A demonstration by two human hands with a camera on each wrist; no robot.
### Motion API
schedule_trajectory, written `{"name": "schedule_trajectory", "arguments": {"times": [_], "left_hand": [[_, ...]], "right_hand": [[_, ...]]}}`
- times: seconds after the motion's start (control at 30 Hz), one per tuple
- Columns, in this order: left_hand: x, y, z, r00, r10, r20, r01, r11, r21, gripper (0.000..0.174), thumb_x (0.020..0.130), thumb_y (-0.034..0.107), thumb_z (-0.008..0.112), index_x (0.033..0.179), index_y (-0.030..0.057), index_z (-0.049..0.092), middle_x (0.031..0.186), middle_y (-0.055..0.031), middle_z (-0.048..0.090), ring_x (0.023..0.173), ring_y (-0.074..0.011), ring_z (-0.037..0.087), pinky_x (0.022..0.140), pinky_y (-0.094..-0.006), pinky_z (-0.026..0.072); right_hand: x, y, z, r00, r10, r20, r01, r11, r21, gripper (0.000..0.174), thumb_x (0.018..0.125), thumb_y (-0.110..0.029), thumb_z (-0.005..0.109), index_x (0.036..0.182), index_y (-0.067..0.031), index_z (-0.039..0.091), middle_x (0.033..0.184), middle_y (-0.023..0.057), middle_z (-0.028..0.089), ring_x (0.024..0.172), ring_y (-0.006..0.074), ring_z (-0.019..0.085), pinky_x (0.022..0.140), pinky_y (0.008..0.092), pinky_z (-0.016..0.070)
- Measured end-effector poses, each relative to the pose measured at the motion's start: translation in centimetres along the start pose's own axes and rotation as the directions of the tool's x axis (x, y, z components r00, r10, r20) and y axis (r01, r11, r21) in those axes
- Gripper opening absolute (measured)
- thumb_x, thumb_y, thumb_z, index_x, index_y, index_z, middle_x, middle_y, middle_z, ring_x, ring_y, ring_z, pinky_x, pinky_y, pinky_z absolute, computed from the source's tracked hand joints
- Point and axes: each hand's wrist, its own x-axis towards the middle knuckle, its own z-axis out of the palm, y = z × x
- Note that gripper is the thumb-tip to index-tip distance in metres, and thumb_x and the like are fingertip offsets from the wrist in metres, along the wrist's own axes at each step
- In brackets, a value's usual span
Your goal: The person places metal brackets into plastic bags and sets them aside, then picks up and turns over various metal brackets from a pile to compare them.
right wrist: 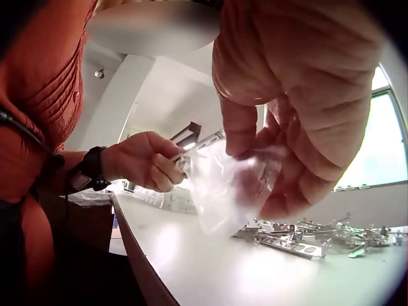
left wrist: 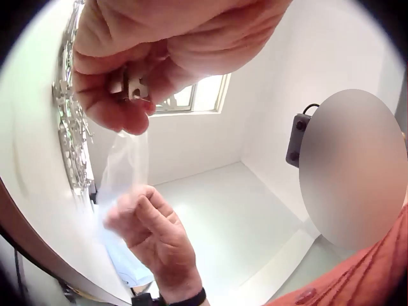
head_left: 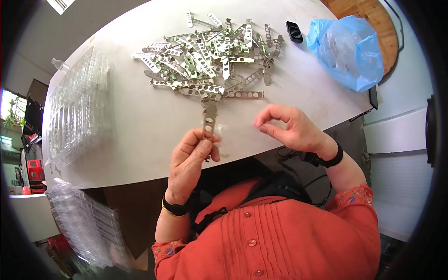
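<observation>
My left hand [head_left: 185, 161] grips a perforated metal bracket [head_left: 209, 122], upright between thumb and fingers near the front edge of the table. To its right, my right hand [head_left: 298, 130] has thumb and fingertips brought together. In the right wrist view those fingers pinch a thin clear plastic bag [right wrist: 213, 191], which spreads toward the left hand and overlaps the bracket's end. The left wrist view shows the bag [left wrist: 127, 159] as a translucent sheet hanging between both hands. Beyond the hands lies a loose heap of similar metal brackets [head_left: 200, 56].
Clear plastic trays [head_left: 81, 105] are stacked at the table's left, and more trays [head_left: 88, 224] stand below the table edge. A blue plastic bag [head_left: 347, 51] holding clear film sits at the back right, beside a small black object [head_left: 294, 31]. The white table [head_left: 140, 154] curves along its rim.
</observation>
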Motion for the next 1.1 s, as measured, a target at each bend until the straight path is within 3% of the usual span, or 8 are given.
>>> {"name": "schedule_trajectory", "arguments": {"times": [0.03, 0.1, 0.3, 0.53, 0.83, 0.9, 1.03, 1.1], "left_hand": [[0.0, 0.0, -0.1, 0.997, 0.005, -0.08, -0.003, 1.0, 0.028, 0.014, 0.102, 0.015, 0.054, 0.108, 0.0026, 0.059, 0.1, -0.0062, 0.066, 0.076, -0.0123, 0.058, 0.07, -0.0243, 0.0438], [0.2, -0.3, -0.7, 0.995, -0.006, -0.099, 0.009, 0.999, 0.037, 0.014, 0.102, 0.014, 0.054, 0.108, 0.0026, 0.059, 0.099, -0.0061, 0.066, 0.075, -0.0121, 0.059, 0.07, -0.024, 0.0438], [0.6, -1.0, -0.7, 0.983, -0.059, -0.175, 0.063, 0.998, 0.019, 0.014, 0.102, 0.012, 0.052, 0.107, 0.0015, 0.06, 0.096, -0.0074, 0.066, 0.072, -0.0133, 0.06, 0.069, -0.0246, 0.0448], [1.0, -0.9, -1.0, 0.973, -0.137, -0.185, 0.128, 0.99, -0.061, 0.017, 0.102, 0.012, 0.049, 0.109, -0.0001, 0.059, 0.098, -0.0097, 0.067, 0.073, -0.0154, 0.061, 0.069, -0.0251, 0.0458], [1.1, -1.5, -1.2, 0.96, -0.203, -0.193, 0.196, 0.979, -0.054, 0.018, 0.101, 0.011, 0.05, 0.11, -0.0019, 0.059, 0.1, -0.01, 0.066, 0.075, -0.0159, 0.063, 0.07, -0.0259, 0.0473], [1.1, -1.8, -1.3, 0.963, -0.198, -0.184, 0.188, 0.98, -0.07, 0.018, 0.101, 0.011, 0.05, 0.11, -0.0021, 0.059, 0.101, -0.0101, 0.066, 0.075, -0.0159, 0.063, 0.07, -0.0261, 0.0475], [1.1, -2.0, -1.3, 0.964, -0.196, -0.179, 0.182, 0.979, -0.089, 0.019, 0.101, 0.011, 0.05, 0.11, -0.0024, 0.06, 0.102, -0.0105, 0.066, 0.074, -0.0164, 0.062, 0.071, -0.0266, 0.0479], [1.0, -1.8, -1.3, 0.962, -0.189, -0.197, 0.175, 0.981, -0.09, 0.019, 0.101, 0.011, 0.05, 0.11, -0.0026, 0.06, 0.102, -0.0106, 0.066, 0.074, -0.0166, 0.062, 0.072, -0.0268, 0.048]], "right_hand": [[-0.2, 0.0, 0.0, 1.0, 0.003, 0.0, -0.003, 1.0, 0.002, 0.015, 0.092, -0.006, 0.065, 0.106, -0.0041, 0.059, 0.097, 0.0056, 0.065, 0.097, 0.0185, 0.064, 0.085, 0.033, 0.0516], [-0.6, -0.2, 0.1, 0.969, 0.237, -0.066, -0.205, 0.928, 0.311, 0.011, 0.097, -0.011, 0.062, 0.104, -0.0027, 0.059, 0.083, 0.001, 0.063, 0.077, 0.0098, 0.062, 0.072, 0.0259, 0.0528], [-1.0, 0.2, -0.7, 0.933, 0.357, -0.046, -0.256, 0.748, 0.612, 0.027, 0.097, -0.014, 0.064, 0.119, 0.0016, 0.059, 0.086, 0.0029, 0.065, 0.073, 0.0073, 0.061, 0.066, 0.0226, 0.0523], [-1.6, 2.1, -1.2, 0.907, 0.42, 0.021, -0.348, 0.722, 0.598, 0.024, 0.097, -0.018, 0.066, 0.112, 0.0003, 0.065, 0.084, 0.0008, 0.065, 0.072, 0.0064, 0.06, 0.064, 0.0222, 0.0509], [-1.6, 3.6, -1.3, 0.888, 0.433, -0.151, -0.285, 0.779, 0.558, 0.027, 0.097, -0.03, 0.067, 0.096, -0.0035, 0.065, 0.078, -0.0018, 0.062, 0.067, 0.0064, 0.058, 0.061, 0.0222, 0.049], [-1.6, 3.7, -1.1, 0.898, 0.42, -0.133, -0.233, 0.709, 0.665, 0.028, 0.097, -0.032, 0.066, 0.096, -0.0036, 0.065, 0.079, -0.0008, 0.063, 0.069, 0.0078, 0.059, 0.064, 0.0233, 0.0498], [-1.6, 2.4, -0.6, 0.893, 0.434, -0.118, -0.264, 0.718, 0.644, 0.023, 0.098, -0.026, 0.066, 0.098, -0.003, 0.063, 0.081, 0.0002, 0.063, 0.072, 0.0086, 0.06, 0.067, 0.0242, 0.0505], [-2.0, 4.0, -0.4, 0.949, 0.302, -0.092, -0.193, 0.785, 0.589, 0.016, 0.098, -0.018, 0.065, 0.101, -0.0025, 0.062, 0.083, 0.0006, 0.063, 0.074, 0.0087, 0.06, 0.069, 0.0242, 0.0507]]}}
